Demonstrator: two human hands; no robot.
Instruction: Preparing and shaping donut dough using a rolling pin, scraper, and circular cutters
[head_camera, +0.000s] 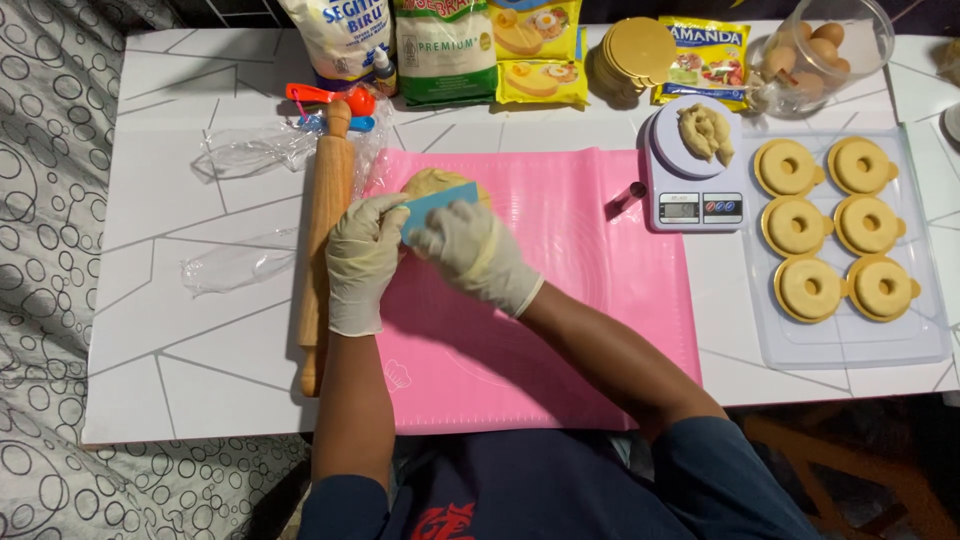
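Note:
Both my hands wear pale gloves. My right hand (478, 255) grips a light blue plastic scraper (436, 203) and holds it against a lump of tan dough (430, 183) on the pink silicone mat (560, 290). Beside the scraper, my left hand (362, 258) rests against the near left side of the dough; whether it grips anything is hidden. Most of the dough is covered by my hands and the scraper.
A wooden rolling pin (326, 240) lies left of the mat. A small scale (694, 170) with a dough piece stands to the right, beside a tray (850, 340) of several ring-shaped doughs on gold discs. Bags of ingredients (445, 50) and a jar of eggs (820, 50) line the far edge.

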